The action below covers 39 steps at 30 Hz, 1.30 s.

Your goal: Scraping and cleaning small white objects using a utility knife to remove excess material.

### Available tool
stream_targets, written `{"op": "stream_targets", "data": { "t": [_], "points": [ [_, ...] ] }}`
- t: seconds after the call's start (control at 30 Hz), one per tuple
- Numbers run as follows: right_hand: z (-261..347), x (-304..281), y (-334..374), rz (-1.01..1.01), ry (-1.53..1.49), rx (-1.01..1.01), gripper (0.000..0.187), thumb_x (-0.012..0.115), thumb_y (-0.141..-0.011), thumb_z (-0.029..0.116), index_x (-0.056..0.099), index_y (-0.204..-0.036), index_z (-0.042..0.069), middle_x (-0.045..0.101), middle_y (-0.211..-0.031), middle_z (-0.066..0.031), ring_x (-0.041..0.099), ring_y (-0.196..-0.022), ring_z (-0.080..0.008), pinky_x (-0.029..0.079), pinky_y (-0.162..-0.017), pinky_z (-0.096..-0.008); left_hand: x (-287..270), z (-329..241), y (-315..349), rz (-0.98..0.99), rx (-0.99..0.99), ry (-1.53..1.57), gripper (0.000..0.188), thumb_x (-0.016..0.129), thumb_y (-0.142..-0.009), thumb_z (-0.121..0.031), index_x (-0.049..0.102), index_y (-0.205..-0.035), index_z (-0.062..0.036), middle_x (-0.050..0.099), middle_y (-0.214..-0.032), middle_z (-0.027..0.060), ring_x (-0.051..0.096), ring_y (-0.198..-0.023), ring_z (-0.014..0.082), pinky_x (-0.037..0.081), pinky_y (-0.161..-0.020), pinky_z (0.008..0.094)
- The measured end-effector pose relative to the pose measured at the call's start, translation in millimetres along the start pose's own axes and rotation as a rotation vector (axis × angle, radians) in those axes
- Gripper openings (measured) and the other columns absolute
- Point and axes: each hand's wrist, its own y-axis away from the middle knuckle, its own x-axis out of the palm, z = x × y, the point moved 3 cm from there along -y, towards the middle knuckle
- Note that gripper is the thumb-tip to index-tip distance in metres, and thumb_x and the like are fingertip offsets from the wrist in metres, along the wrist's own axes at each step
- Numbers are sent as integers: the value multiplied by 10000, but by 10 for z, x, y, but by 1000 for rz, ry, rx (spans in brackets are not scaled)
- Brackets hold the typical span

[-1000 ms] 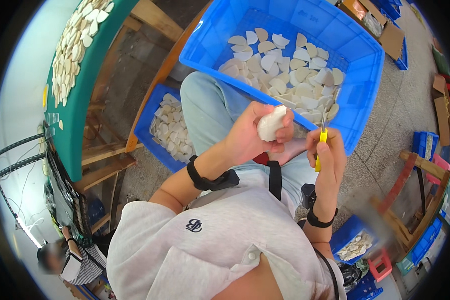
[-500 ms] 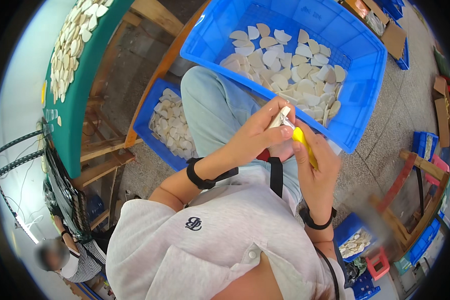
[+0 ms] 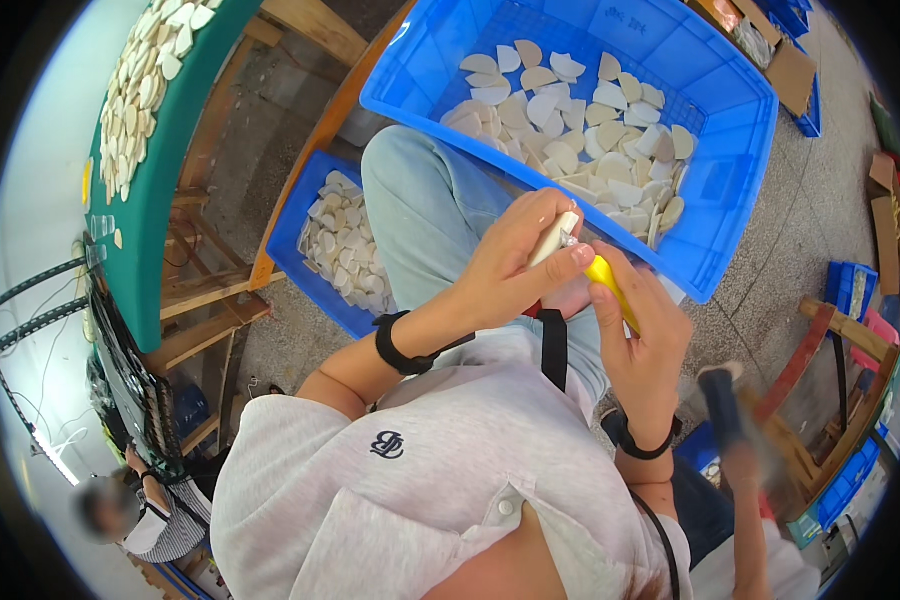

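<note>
My left hand (image 3: 515,255) is closed around an off-white piece (image 3: 552,240) with a rounded edge, held over my lap. My right hand (image 3: 645,325) grips a yellow-handled tool (image 3: 612,284). Its short metal end (image 3: 569,240) meets the white piece, close to my left thumb. The exact kind of tool is hard to make out, as fingers cover part of it. Just beyond my hands stands a large blue crate (image 3: 610,240), with many loose off-white half-round pieces (image 3: 560,155) on its bottom.
Left of my knee, a smaller blue crate (image 3: 288,235) holds more white pieces. A green table (image 3: 165,225) at far left bears a heap of them. One person (image 3: 175,520) sits at lower left; another person's arm (image 3: 748,510) shows at lower right, near a wooden frame (image 3: 795,400).
The metal end has shifted slightly along the white piece, and more of the piece shows. My right hand has moved a little rightward. Another person's arm has come into view at lower right.
</note>
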Motion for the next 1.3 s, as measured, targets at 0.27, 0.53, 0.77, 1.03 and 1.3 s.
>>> {"op": "stream_targets", "data": {
  "t": [0.27, 0.53, 0.77, 1.03, 1.3],
  "points": [
    [-25, 13, 28, 8, 106, -21, 294, 665, -777, 155, 628, -1063, 99, 560, -680, -39, 539, -525, -194, 407, -475, -290, -6, 9, -10, -48, 63, -71, 282, 565, -849, -307, 477, -825, -40, 447, -746, 71, 418, -714, 213, 344, -643, 312],
    [-3, 49, 11, -15, 174, -11, 314, 669, -770, 156, 625, -1079, 120, 532, -662, -26, 521, -512, -186, 396, -466, -290, -21, 50, 1, -102, 40, -101, 271, 593, -833, -279, 481, -775, -39, 425, -690, 62, 412, -677, 197, 340, -614, 304],
    [-197, 9, -68, -165, 119, 131, 267, 618, -834, 154, 612, -1090, 77, 620, -796, -65, 604, -646, -175, 447, -546, -267, 15, 70, -5, 38, -272, 553, 344, 466, -832, -406, 454, -702, -88, 424, -680, -3, 356, -635, 94, 250, -527, 240],
    [-107, -28, -8, -92, -75, 228, 265, 604, -843, 135, 595, -1089, 36, 630, -903, -132, 610, -732, -214, 474, -656, -286, 35, 49, -30, 163, -416, 963, 327, 359, -819, -410, 442, -695, -118, 397, -665, -18, 346, -624, 80, 232, -493, 219],
    [11, 15, -3, -24, -106, 64, 277, 638, -794, 62, 608, -1068, 33, 599, -799, -101, 576, -632, -201, 451, -558, -272, 10, 20, 9, -81, -520, 792, 315, 379, -827, -392, 495, -831, -99, 420, -712, -29, 361, -638, 65, 233, -509, 213]
  ]
}}
